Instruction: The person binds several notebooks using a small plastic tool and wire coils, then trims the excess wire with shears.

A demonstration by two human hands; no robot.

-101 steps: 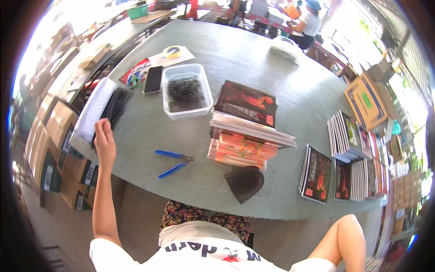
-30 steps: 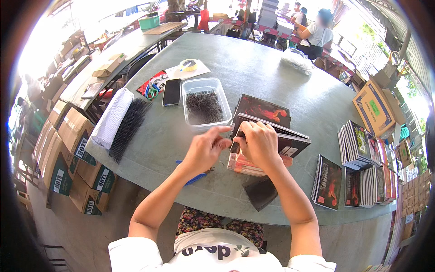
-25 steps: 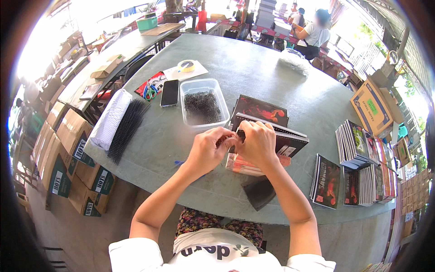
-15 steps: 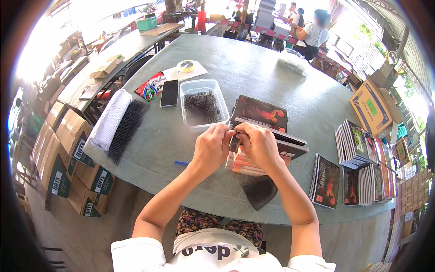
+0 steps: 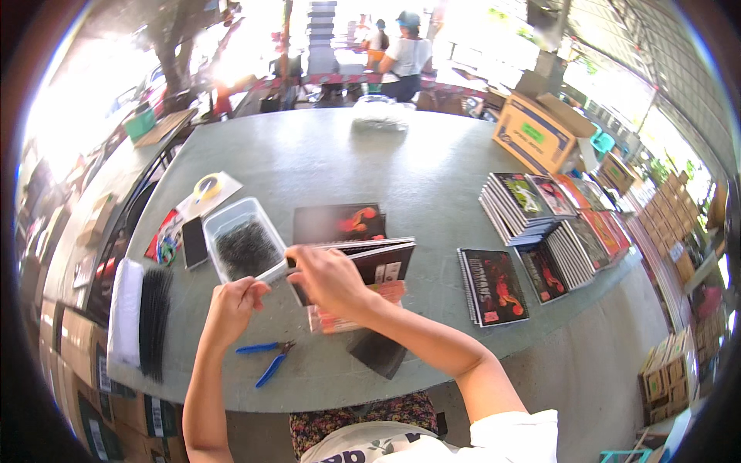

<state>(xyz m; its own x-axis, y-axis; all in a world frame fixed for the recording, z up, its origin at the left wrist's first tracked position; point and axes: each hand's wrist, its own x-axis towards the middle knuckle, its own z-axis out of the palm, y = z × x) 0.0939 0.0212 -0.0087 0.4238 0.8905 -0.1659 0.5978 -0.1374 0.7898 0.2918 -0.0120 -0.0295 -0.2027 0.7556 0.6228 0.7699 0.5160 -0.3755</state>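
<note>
My right hand point(image 5: 328, 279) is at the left end of a dark notebook point(image 5: 390, 265) that stands on edge. Its fingers close around that end and hide the binding there. Beneath lies a stack of orange-edged notebooks point(image 5: 328, 319). Beside the near corner of a clear plastic tub point(image 5: 272, 270), my left hand point(image 5: 235, 302) is closed with thumb and fingers together. Anything pinched there is too small to make out. Short black wire coils point(image 5: 245, 248) fill much of the tub. Another dark notebook point(image 5: 328, 224) lies behind the upright one.
Blue-handled cutting pliers point(image 5: 270, 356) and a black pouch-like piece point(image 5: 378, 355) lie near the front edge. At left are a phone point(image 5: 194, 241), tape roll point(image 5: 208, 187) and long black coils point(image 5: 156, 324). Finished-looking notebooks point(image 5: 494, 287) and a carton point(image 5: 532, 135) stand at right.
My hands, which met at the notebook's left end, are now apart: the left has come back toward me beside the tub. The view has swung right, and the pliers now show whole.
</note>
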